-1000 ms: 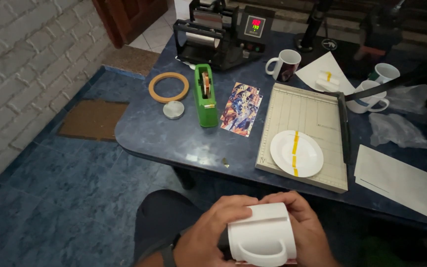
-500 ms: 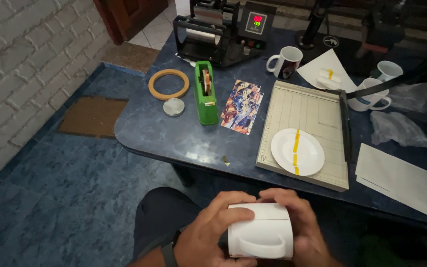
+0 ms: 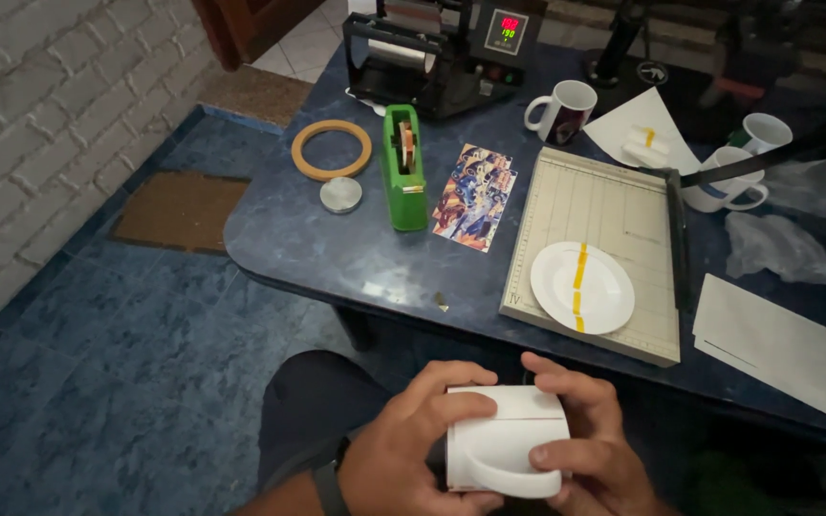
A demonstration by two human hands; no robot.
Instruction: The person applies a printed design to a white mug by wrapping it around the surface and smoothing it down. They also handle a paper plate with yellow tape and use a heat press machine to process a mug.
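- Table, dark blue, fills the top half; nothing on it is being touched
- Paper cutter has a white plate with yellow tape strips sitting on it
- White mug is down low over the lap, on its side, handle up
- Left hand and right hand both wrap snug around that mug

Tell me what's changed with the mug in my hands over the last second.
Little changed. Both hands keep holding the white mug over the lap, handle toward the camera; the left hand has slid its fingers further over the mug's top, and the right hand stays on its side. On the table, the tape dispenser, print and plate haven't moved.
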